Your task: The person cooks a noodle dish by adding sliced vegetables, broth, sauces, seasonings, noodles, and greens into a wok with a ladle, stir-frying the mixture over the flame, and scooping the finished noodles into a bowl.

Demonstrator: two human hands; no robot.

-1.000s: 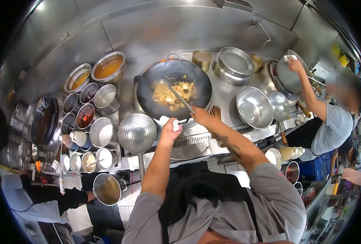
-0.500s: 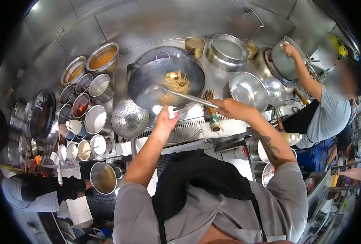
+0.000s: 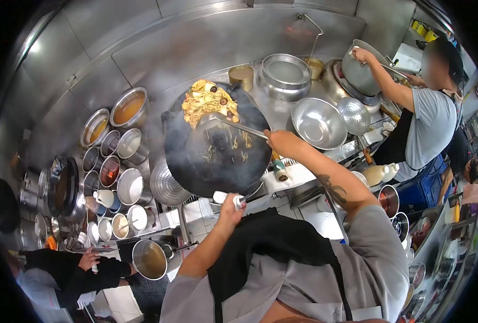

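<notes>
The dark wok (image 3: 196, 161) is tilted, its near rim low toward me, with smoke rising from it. Noodles with mushroom pieces (image 3: 209, 102) are bunched at its far upper side, and a few strands cling to the middle. My left hand (image 3: 231, 209) is closed round a white cloth (image 3: 220, 197) at the wok's near edge. In my right hand (image 3: 282, 141) is the handle of a metal ladle (image 3: 244, 128), whose bowl touches the lower edge of the noodles.
A perforated strainer (image 3: 169, 183) lies left of the wok, beside several sauce containers (image 3: 129, 186). To the right are a steel bowl (image 3: 319, 123) and a co-worker (image 3: 430, 116) holding a grey pot (image 3: 360, 72). Another person (image 3: 56, 274) stands at lower left.
The wok has tipped toward me and the noodles have shifted to its far side. My left hand has come nearer to me. At right, the co-worker's second hand now shows.
</notes>
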